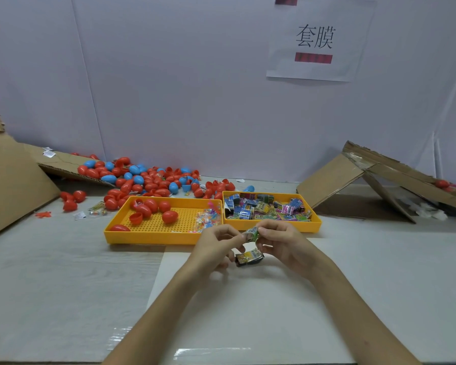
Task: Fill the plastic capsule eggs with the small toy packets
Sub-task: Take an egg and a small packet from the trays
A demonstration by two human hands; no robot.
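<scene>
My left hand (pixel 216 245) and my right hand (pixel 282 243) meet in front of the trays and together pinch a small green toy packet (pixel 252 232). A second packet (pixel 248 257), dark with yellow print, lies just below them by my fingers. The right yellow tray (pixel 317 225) holds several colourful toy packets (pixel 269 208). The left yellow tray (pixel 132 237) holds several red capsule eggs (pixel 169 216) and egg halves, plus a bag of small bright toys (pixel 204 223).
A heap of red and blue eggs (pixel 142 177) spreads behind the trays towards the wall. Cardboard sheets lean at the left (pixel 13 180) and at the right (pixel 353 175). A white sheet (pixel 248 312) covers the table under my arms. A paper sign (pixel 319 40) hangs on the wall.
</scene>
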